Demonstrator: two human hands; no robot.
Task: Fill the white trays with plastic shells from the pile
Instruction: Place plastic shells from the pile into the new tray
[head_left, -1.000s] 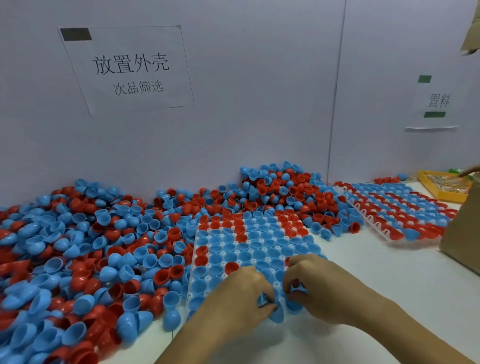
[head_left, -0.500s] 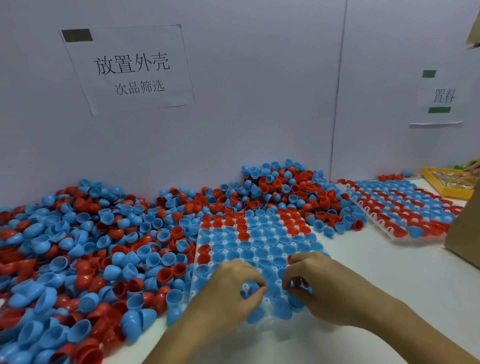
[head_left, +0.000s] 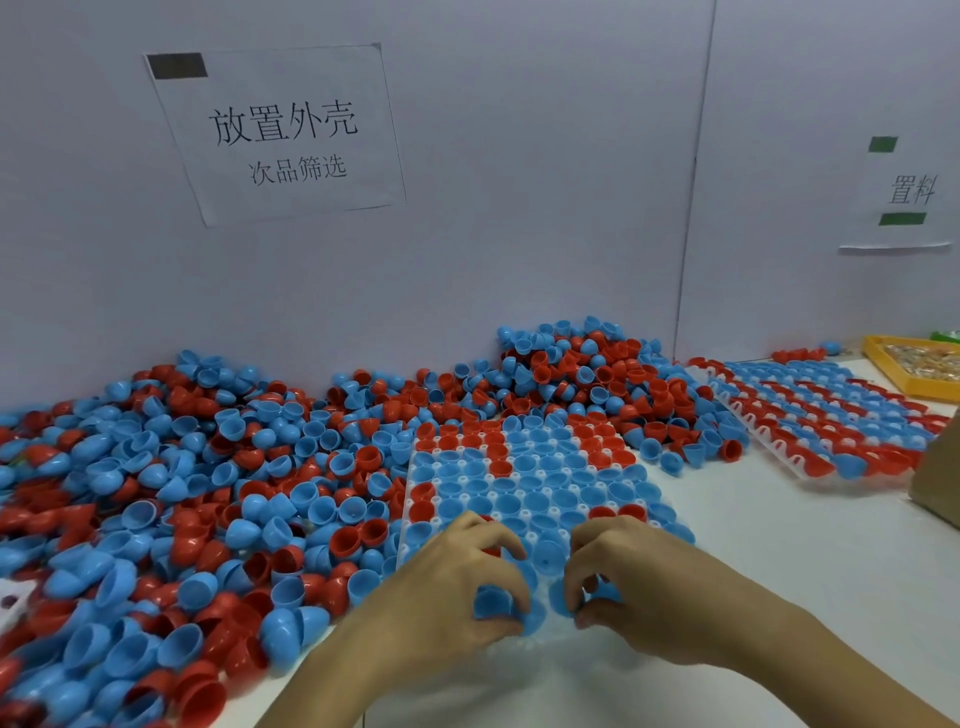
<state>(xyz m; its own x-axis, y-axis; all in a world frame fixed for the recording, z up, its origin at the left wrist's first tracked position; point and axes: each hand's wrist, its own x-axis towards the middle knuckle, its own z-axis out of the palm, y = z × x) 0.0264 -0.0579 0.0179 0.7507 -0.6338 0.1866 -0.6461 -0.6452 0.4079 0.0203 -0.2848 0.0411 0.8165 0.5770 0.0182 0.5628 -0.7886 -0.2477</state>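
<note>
Red and blue shells, white tray, yellow bin

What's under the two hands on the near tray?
Left hand and right hand each pinch a blue shell over the near tray. The sockets beneath the palms are covered, so their fill can't be seen.

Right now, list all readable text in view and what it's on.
"放置外壳", large line on the paper sign taped to the wall.
"次品筛选", smaller line beneath it on the same sign.
"置料", on the small paper sign on the right wall panel.
The dark block on the first sign and the green blocks on the second carry no legible text.
</note>
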